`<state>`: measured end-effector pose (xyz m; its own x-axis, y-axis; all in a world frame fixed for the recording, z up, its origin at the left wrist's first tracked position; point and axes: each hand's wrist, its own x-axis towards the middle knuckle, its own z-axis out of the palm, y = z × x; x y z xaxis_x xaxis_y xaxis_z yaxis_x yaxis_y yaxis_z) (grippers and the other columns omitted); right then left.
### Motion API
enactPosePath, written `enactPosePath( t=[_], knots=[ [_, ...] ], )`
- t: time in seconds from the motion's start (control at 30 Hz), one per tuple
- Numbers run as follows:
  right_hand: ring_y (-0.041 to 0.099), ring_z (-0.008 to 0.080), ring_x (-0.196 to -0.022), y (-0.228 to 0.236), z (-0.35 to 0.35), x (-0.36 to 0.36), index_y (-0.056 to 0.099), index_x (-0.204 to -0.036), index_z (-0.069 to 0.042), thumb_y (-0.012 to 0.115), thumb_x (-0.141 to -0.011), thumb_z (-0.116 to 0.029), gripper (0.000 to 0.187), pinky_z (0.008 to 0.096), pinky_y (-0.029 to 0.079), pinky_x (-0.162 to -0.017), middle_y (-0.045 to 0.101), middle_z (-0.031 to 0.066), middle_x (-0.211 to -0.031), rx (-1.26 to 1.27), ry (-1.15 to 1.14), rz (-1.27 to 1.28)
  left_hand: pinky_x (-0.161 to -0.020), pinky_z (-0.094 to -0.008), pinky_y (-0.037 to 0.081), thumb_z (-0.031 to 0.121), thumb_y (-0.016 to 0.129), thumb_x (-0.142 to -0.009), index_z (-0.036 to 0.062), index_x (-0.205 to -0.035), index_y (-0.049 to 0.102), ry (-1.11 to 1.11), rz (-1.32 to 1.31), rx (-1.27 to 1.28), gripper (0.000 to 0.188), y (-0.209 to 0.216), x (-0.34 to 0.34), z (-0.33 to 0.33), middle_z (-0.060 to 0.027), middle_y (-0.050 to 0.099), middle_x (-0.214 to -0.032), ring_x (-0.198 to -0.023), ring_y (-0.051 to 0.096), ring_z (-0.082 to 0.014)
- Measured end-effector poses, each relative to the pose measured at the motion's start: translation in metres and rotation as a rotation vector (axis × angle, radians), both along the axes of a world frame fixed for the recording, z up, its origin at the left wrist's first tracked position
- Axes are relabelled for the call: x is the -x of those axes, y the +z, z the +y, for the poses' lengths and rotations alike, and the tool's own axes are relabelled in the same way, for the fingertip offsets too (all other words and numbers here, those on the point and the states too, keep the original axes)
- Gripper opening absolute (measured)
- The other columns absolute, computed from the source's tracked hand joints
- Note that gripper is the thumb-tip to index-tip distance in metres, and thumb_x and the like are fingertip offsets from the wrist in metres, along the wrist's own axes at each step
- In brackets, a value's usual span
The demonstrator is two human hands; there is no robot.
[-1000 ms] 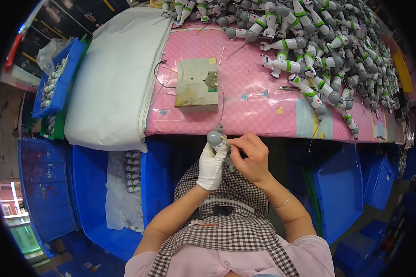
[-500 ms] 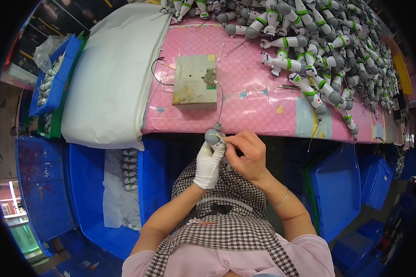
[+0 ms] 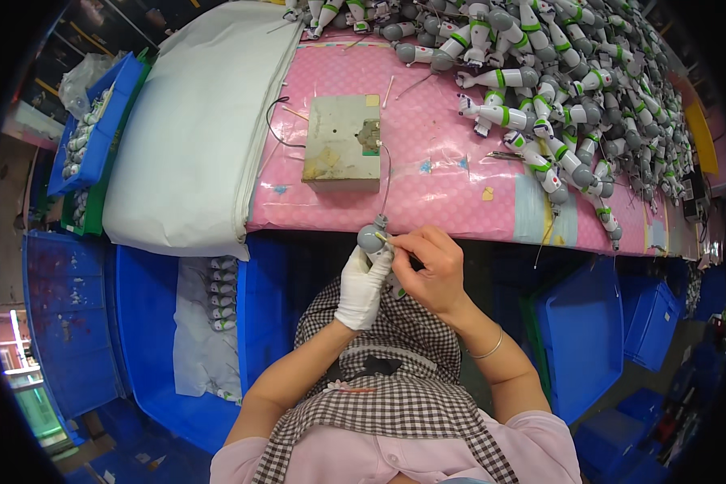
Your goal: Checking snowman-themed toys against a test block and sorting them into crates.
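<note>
My left hand (image 3: 363, 290), in a white glove, is closed round a toy arm (image 3: 370, 239) of white plastic with a grey ball joint. The ball end points up, just off the table's front edge, and the glove hides most of the rest. A thin wire (image 3: 389, 181) runs from the toy arm's top to a grey metal box (image 3: 339, 149) on the table. My bare right hand (image 3: 433, 270) pinches a cotton swab (image 3: 384, 239), its yellowish tip against the grey ball. The fingers cover most of its stick.
Many white, grey and green toy arms (image 3: 577, 113) pile up on the right of the pink-covered table (image 3: 436, 202). White sheeting (image 3: 189, 137) covers its left. Another swab (image 3: 388, 92) lies behind the box. Blue crates (image 3: 165, 323) stand below, one with toy arms in rows.
The whole view has shifted slightly. Both hands keep their hold, and the swab tip stays at the grey ball with hardly any visible movement.
</note>
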<state>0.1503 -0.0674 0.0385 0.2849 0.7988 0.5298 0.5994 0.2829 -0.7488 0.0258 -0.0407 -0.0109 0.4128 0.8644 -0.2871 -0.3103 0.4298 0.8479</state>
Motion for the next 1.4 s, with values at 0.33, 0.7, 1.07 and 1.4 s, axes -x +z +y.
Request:
enactPosePath(
  t=[0.33, 0.7, 1.07, 1.4],
  knots=[
    [0.056, 0.0161, -0.058, 0.0005, -0.0005, -0.0001, 0.067, -0.081, -0.001, 0.062, -0.068, 0.005, 0.015, 0.0254, 0.044, -0.051, 0.057, 0.0074, -0.067, 0.078, 0.009, 0.014, -0.070, -0.0208, 0.044, 0.014, 0.060, -0.089, 0.0048, -0.109, 0.053, -0.023, 0.038, -0.032, 0.023, -0.0050, 0.0016, 0.0017, 0.0005, 0.056, -0.096, -0.082, 0.052, -0.0073],
    [0.054, 0.0156, -0.056, 0.0007, -0.0001, -0.0007, 0.067, -0.080, -0.001, 0.062, -0.068, 0.006, 0.015, 0.0249, 0.042, -0.050, 0.057, 0.0073, -0.066, 0.029, 0.003, 0.036, -0.076, -0.0222, 0.044, 0.012, 0.059, -0.089, 0.0045, -0.109, 0.053, -0.069, 0.028, -0.022, 0.022, -0.0048, 0.0047, 0.0027, -0.0004, 0.058, -0.097, -0.085, 0.053, -0.0081],
    [0.054, 0.0141, -0.056, -0.0009, 0.0013, -0.0012, 0.067, -0.081, 0.000, 0.061, -0.068, 0.006, 0.015, 0.0239, 0.043, -0.050, 0.057, 0.0073, -0.066, 0.094, 0.022, 0.027, -0.076, -0.0224, 0.043, 0.013, 0.059, -0.089, 0.0046, -0.110, 0.053, -0.070, 0.011, 0.026, 0.023, -0.0016, 0.0043, 0.0038, -0.0005, 0.058, -0.098, -0.086, 0.052, -0.0080],
    [0.054, 0.0123, -0.055, -0.0027, -0.0001, -0.0020, 0.068, -0.083, -0.001, 0.061, -0.069, 0.005, 0.016, 0.0225, 0.042, -0.050, 0.059, 0.0066, -0.067, 0.099, 0.031, 0.110, -0.079, -0.0225, 0.044, 0.018, 0.060, -0.089, 0.0047, -0.110, 0.053, -0.066, 0.007, 0.006, 0.026, -0.0037, 0.0047, 0.0039, -0.0007, 0.058, -0.100, -0.089, 0.053, -0.0085]
  ],
)
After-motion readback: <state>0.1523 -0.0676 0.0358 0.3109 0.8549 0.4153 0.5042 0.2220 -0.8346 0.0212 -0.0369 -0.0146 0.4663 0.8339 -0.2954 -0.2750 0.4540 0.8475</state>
